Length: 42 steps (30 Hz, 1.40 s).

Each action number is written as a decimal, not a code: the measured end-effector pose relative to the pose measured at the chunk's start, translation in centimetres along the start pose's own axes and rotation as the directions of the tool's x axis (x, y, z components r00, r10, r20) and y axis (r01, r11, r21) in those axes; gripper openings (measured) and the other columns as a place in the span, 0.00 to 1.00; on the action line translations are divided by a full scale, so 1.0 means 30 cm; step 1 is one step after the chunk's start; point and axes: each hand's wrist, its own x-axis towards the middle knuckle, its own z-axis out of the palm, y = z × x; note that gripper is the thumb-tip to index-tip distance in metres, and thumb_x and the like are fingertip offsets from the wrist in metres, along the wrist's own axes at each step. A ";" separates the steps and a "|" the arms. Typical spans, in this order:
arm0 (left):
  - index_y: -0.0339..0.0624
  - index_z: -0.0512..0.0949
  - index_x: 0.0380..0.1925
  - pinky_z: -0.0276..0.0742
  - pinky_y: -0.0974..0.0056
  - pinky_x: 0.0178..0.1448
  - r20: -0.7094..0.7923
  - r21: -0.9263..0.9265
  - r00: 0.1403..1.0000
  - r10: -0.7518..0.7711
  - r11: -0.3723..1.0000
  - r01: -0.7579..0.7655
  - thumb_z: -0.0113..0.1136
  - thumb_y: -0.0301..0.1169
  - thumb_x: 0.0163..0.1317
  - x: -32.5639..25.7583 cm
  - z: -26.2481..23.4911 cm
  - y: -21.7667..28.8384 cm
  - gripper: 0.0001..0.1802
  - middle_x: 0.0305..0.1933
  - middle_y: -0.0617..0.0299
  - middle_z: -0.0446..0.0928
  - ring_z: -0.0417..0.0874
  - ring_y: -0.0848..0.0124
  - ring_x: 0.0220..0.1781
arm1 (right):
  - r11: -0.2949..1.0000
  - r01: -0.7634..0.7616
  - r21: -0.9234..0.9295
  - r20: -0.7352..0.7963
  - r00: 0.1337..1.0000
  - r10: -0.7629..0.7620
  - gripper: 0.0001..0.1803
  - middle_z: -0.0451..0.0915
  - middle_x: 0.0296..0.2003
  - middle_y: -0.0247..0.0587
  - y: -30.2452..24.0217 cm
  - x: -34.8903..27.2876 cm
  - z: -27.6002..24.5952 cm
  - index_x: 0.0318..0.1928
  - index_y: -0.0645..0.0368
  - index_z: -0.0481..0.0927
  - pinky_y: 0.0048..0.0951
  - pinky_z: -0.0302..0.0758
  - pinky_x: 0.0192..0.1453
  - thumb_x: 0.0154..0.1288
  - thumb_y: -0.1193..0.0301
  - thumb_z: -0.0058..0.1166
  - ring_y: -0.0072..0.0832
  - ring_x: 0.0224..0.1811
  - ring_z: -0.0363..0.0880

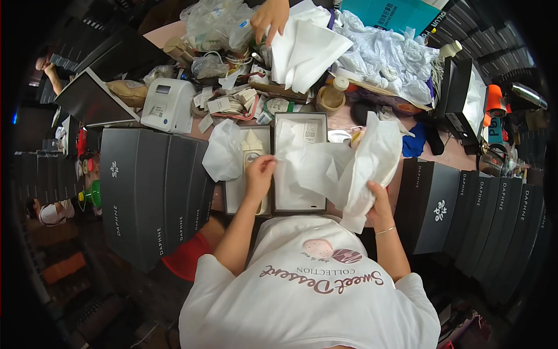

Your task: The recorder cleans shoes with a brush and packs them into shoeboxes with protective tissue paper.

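My right hand (379,205) grips a long bundle of white tissue paper (372,166); whether something is inside cannot be seen. A loose sheet of the same paper (314,174) stretches left across an open shoebox (300,200) with a dark rim and white inside. My left hand (260,173) pinches at the left end of that sheet, its fingertips together over the box's left edge. Under my left hand stands a second open box (234,195) holding a cream shoe (251,142), partly covered by crumpled white paper (223,150).
Stacked dark shoeboxes flank me on the left (136,192) and right (427,203). Beyond are a white label printer (168,104), a tray of small tags (232,104) and a pile of crumpled paper (386,61). Across the table, another person's hand (271,20) reaches over white paper sheets (308,46).
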 end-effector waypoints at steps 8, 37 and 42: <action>0.34 0.74 0.41 0.72 0.73 0.43 0.013 -0.447 0.998 -0.065 0.892 0.064 0.52 0.26 0.67 -0.001 -0.114 0.097 0.07 0.37 0.66 0.77 0.76 0.78 0.37 | 0.973 0.224 0.047 -0.050 0.974 -0.222 0.28 0.78 0.47 0.47 -0.199 -0.121 -0.037 0.57 0.66 0.68 0.39 0.79 0.53 0.57 0.68 0.56 0.38 0.48 0.79; 0.42 0.77 0.51 0.52 0.44 0.69 0.323 0.789 0.924 0.204 0.481 -0.382 0.66 0.39 0.52 0.008 -0.180 0.258 0.26 0.57 0.50 0.72 0.64 0.50 0.65 | 0.230 0.371 -0.900 0.191 0.808 -0.557 0.31 0.78 0.41 0.43 -0.453 0.066 -0.058 0.54 0.70 0.69 0.29 0.74 0.45 0.48 0.70 0.58 0.31 0.40 0.78; 0.44 0.74 0.55 0.37 0.34 0.71 0.216 0.866 0.957 0.195 0.413 -0.280 0.67 0.39 0.51 0.018 -0.183 0.220 0.30 0.67 0.48 0.62 0.55 0.49 0.71 | 0.820 0.492 -0.292 0.236 0.868 -0.437 0.36 0.75 0.47 0.45 -0.335 -0.207 0.312 0.58 0.70 0.64 0.31 0.77 0.50 0.50 0.66 0.61 0.32 0.47 0.78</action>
